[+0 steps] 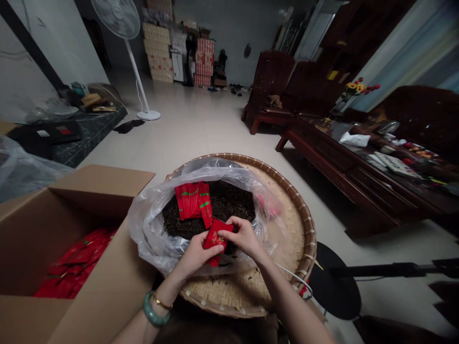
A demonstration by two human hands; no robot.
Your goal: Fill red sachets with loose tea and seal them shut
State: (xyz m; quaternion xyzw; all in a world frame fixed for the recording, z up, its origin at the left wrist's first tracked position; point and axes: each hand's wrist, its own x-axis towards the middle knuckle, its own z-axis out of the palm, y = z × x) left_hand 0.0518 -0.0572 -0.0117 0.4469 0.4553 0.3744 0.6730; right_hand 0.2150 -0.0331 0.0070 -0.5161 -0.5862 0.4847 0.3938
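Both my hands hold one small red packet over a clear plastic bag full of dark loose tea. My left hand grips the packet from below and the left. My right hand pinches its top edge. A stack of empty red packets lies on the tea just behind. The bag sits in a round woven bamboo tray.
An open cardboard box at my left holds several red packets. A dark wooden coffee table and chairs stand to the right, a standing fan at the back, and a black round stand base by the tray.
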